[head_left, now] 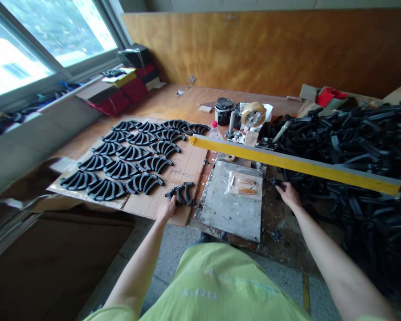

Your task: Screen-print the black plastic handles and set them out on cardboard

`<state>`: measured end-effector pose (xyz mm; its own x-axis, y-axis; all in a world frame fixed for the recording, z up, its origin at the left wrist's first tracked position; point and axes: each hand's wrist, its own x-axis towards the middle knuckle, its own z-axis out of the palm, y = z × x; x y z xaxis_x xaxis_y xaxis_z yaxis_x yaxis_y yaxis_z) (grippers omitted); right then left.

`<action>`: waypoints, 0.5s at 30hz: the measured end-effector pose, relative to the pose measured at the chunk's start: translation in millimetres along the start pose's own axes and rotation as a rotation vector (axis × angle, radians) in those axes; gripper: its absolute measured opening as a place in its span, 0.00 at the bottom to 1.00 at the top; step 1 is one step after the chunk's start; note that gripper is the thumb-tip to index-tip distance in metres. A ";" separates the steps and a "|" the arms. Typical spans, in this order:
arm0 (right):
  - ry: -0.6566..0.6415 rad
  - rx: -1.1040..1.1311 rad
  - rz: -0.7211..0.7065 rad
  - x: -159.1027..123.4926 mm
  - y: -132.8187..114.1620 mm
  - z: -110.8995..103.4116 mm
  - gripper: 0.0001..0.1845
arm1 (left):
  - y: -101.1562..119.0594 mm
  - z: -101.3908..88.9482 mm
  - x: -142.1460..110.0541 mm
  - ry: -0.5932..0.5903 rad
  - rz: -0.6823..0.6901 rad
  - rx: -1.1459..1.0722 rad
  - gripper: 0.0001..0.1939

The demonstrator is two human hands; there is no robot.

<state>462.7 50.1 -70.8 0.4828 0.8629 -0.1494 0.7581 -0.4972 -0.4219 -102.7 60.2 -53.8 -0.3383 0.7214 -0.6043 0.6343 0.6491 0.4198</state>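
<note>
Green shirt [217,285] sits nearest; beyond it, black pieces [187,195] touch both hands [167,207] [289,196].

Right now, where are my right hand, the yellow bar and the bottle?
Right hand [290,195], head view: back of the hand.
Yellow bar [294,165], head view: yellow face, about mid-length.
Bottle [215,133], head view: body below the red cap [214,124].

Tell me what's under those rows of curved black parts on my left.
Cardboard shows around the black parts. It hides whatever lies directly beneath it, so I can't describe that.
</note>
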 end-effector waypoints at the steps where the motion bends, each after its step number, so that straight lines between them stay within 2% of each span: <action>1: 0.012 -0.015 0.013 -0.7 -2.4 2.0 0.21 | 3.0 1.6 1.7 -0.011 0.009 0.025 0.28; 5: 0.055 0.053 0.173 0.1 -12.8 -1.4 0.10 | 6.0 -4.4 -0.8 -0.060 0.037 0.079 0.31; 7: 0.164 0.212 0.231 -4.1 -17.0 -10.4 0.07 | 7.8 -11.8 -5.7 -0.070 0.056 0.083 0.31; 8: 0.232 0.289 0.208 -8.6 -20.0 -15.5 0.06 | 11.3 -15.2 -9.2 -0.068 0.076 0.070 0.30; 9: 0.291 0.342 0.138 -14.7 -24.6 -20.4 0.06 | 17.6 -18.0 -13.7 -0.060 0.108 0.031 0.29; 11: 0.328 0.366 -0.111 -30.6 -40.0 -26.5 0.06 | 39.9 -21.9 -26.9 -0.045 0.214 -0.124 0.26; 13: 0.259 0.336 -0.404 -48.7 -63.7 -25.0 0.06 | 74.5 -24.8 -46.3 -0.051 0.367 -0.334 0.24; 15: 0.141 0.307 -0.635 -65.3 -91.6 -16.0 0.09 | 117.0 -28.4 -70.7 -0.086 0.541 -0.503 0.23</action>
<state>368.8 37.9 -8.1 0.0571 0.9470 0.3161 0.7637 0.1625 -0.6248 -24.4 92.0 57.3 -0.0002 0.9637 -0.2670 0.2953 0.2551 0.9207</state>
